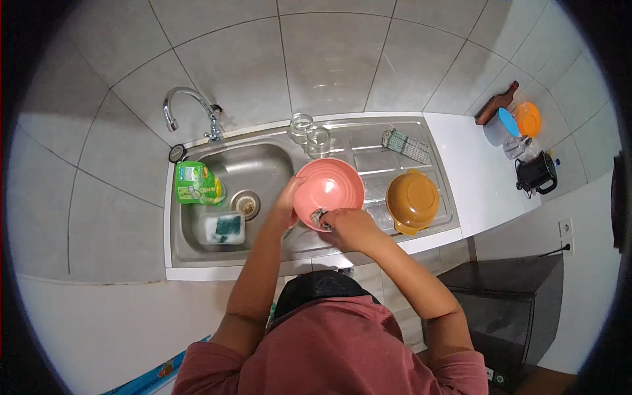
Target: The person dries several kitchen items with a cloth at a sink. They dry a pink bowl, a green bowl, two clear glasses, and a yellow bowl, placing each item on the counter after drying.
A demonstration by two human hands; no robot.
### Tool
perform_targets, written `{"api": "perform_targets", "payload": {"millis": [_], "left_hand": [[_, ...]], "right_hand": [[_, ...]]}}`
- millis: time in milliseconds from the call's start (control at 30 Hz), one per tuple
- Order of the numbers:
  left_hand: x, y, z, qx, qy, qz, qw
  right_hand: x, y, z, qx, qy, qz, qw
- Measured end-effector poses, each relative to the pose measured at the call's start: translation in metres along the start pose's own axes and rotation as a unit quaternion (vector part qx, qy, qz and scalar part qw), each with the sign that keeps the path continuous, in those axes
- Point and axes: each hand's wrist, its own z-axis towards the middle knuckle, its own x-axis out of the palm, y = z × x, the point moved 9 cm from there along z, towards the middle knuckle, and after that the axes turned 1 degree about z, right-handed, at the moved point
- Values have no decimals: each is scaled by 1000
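Note:
A pink bowl (330, 185) is tilted over the left part of the steel drainboard, its inside facing up. My left hand (287, 202) grips its left rim. In my right hand (348, 227) is a bunched checked cloth (320, 217), pressed against the bowl's inside near the front rim; part of the cloth is hidden by my fingers. Right of the bowl, an upturned amber-brown bowl with handles (413, 201) rests on the drainboard. Two clear glasses (318, 140) stand behind the pink bowl.
The sink basin (261, 163) lies left, with a green refill pouch (196, 183) and a tub holding a sponge and suds (223, 228). A curved faucet (190, 94) rises behind. Another checked cloth (407, 144) lies at the back right. A black kettle (538, 173) stands far right.

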Motion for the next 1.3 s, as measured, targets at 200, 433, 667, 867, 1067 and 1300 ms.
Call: {"api": "perform_targets", "payload": {"millis": [200, 433, 667, 867, 1067, 1300], "left_hand": [[16, 29, -1, 57, 101, -195, 974], [-14, 9, 10, 9, 28, -91, 995], [15, 37, -5, 46, -20, -95, 994], [14, 16, 2, 17, 74, -147, 986], [30, 28, -3, 6, 34, -178, 984], [6, 3, -4, -12, 20, -101, 995]], "right_hand": [[-23, 13, 17, 77, -159, 128, 976], [3, 8, 1, -20, 41, 5, 999], [-5, -4, 12, 112, -192, 125, 967], [-6, -1, -1, 3, -28, -5, 1000], [-9, 3, 12, 95, -104, 15, 990], [-7, 4, 3, -2, -52, 28, 998]]}}
